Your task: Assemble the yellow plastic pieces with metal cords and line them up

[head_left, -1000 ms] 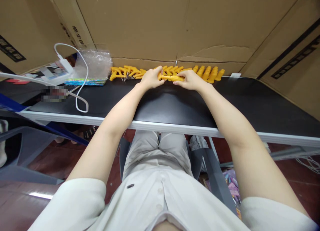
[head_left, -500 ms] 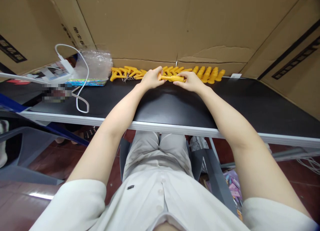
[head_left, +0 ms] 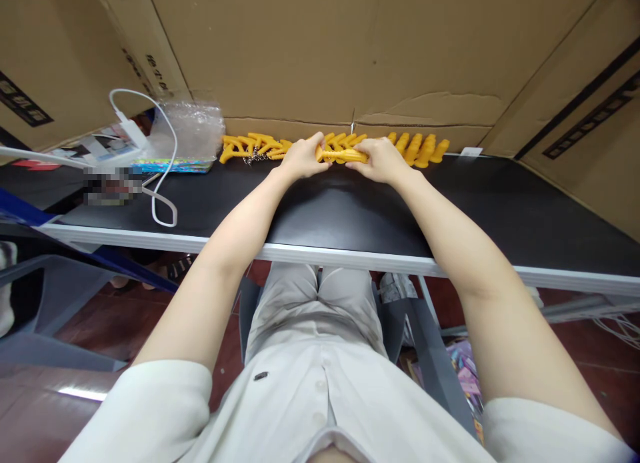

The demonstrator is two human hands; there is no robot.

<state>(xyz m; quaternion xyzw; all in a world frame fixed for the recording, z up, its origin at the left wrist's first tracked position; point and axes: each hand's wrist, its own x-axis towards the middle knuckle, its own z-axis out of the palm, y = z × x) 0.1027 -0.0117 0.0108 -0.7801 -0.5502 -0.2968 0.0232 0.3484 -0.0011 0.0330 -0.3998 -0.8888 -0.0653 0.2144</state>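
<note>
At the far edge of the black table (head_left: 350, 209) both my hands grip one long yellow plastic piece (head_left: 345, 155). My left hand (head_left: 303, 157) pinches its left end and my right hand (head_left: 381, 159) holds its right end. Behind it lies a row of several more yellow plastic pieces (head_left: 420, 148) against the cardboard wall, with a looser yellow pile (head_left: 250, 146) to the left, where small metal chains show.
A clear plastic bag (head_left: 190, 126) on a colourful packet lies at the back left, beside a white charger and cable (head_left: 150, 156). Cardboard boxes (head_left: 310, 49) wall in the back and right. A grey plastic chair (head_left: 55, 303) stands at the lower left.
My right hand has shifted slightly up and over the yellow piece; both hands keep their hold in the same place.
</note>
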